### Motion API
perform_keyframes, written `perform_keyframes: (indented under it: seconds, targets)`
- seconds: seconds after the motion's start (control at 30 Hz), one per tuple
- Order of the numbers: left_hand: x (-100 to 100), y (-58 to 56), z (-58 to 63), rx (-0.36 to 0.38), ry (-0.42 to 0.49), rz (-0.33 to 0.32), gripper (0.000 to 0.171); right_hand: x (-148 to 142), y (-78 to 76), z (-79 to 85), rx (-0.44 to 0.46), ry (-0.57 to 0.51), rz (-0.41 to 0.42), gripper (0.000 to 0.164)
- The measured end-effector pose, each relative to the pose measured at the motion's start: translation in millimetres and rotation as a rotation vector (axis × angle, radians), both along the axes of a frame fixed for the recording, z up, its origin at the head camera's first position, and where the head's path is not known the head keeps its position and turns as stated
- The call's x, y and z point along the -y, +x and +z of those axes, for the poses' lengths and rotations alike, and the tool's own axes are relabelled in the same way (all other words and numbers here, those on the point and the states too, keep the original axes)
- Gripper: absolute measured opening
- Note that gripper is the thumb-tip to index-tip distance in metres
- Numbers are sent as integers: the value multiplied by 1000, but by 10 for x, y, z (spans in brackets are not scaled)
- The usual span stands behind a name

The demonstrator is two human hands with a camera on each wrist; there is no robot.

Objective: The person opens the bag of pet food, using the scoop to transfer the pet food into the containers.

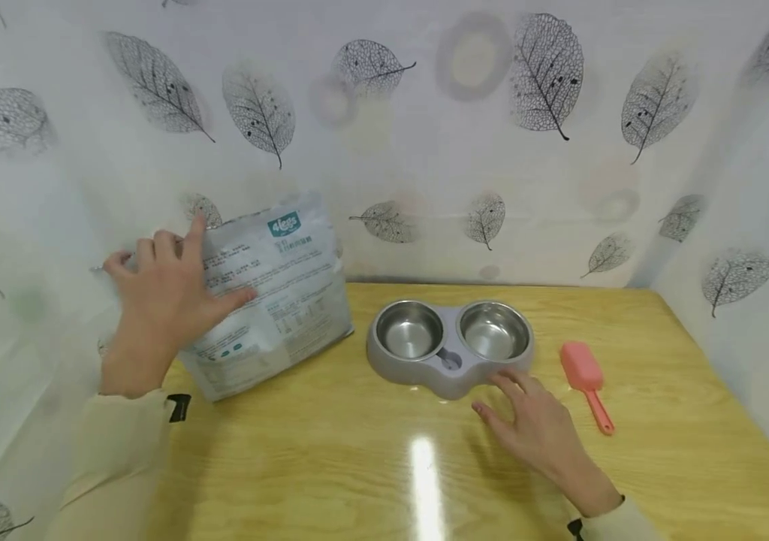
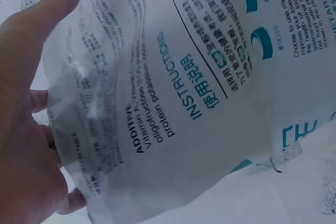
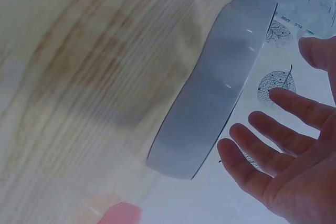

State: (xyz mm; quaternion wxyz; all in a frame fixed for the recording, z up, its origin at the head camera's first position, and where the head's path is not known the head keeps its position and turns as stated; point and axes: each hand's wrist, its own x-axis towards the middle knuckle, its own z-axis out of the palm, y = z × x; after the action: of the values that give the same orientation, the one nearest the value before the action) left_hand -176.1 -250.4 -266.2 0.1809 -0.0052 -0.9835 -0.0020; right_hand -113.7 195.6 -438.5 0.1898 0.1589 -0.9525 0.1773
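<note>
In the head view my left hand [image 1: 164, 300] is at the left side of a pale plastic pet food bag [image 1: 283, 293] marked "4legs". Its fingers are spread, with the thumb across the bag's printed front. The left wrist view has the thumb [image 2: 44, 17] at the bag's edge [image 2: 157, 171] and several fingertips partly hidden by it. My right hand [image 1: 540, 421], fingers loosely extended and holding nothing, hovers by the front right of a grey double pet bowl [image 1: 448, 383]. Two steel dishes sit in that bowl. The right wrist view shows its grey side [image 3: 215, 87] beside the fingers.
Right of the bowl a pink scoop [image 1: 582, 368] lies on the wood-grain table [image 1: 330, 466], handle toward the front. Leaf-printed white sheeting [image 1: 418, 165] lines the back and both sides. The bag stands angled at the table's left.
</note>
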Motion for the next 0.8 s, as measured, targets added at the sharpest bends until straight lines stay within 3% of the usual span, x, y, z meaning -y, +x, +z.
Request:
perform_keyframes:
  seconds: [0.13, 0.3, 0.43, 0.53, 0.63, 0.8]
  targets:
    - [-90, 61, -65, -8, 9, 6, 131, 27, -23, 74, -36, -9, 33, 47]
    - [-212, 228, -186, -41, -21, -13, 134, 123, -8, 163, -39, -41, 92, 51]
    - [-329, 389, -300, -110, -76, -66, 116, 233, -27, 197, -85, -69, 140, 57]
    - [-437, 530, -424, -119, -79, -103, 97, 338, -53, 216, -110, -94, 187, 62]
    - [-543, 651, -577, -78, -40, -97, 97, 472, -63, 237, -88, -130, 242, 70]
    - [-679, 749, -828, 84, -16, -76, 120, 685, -50, 268, 12, -251, 369, 85]
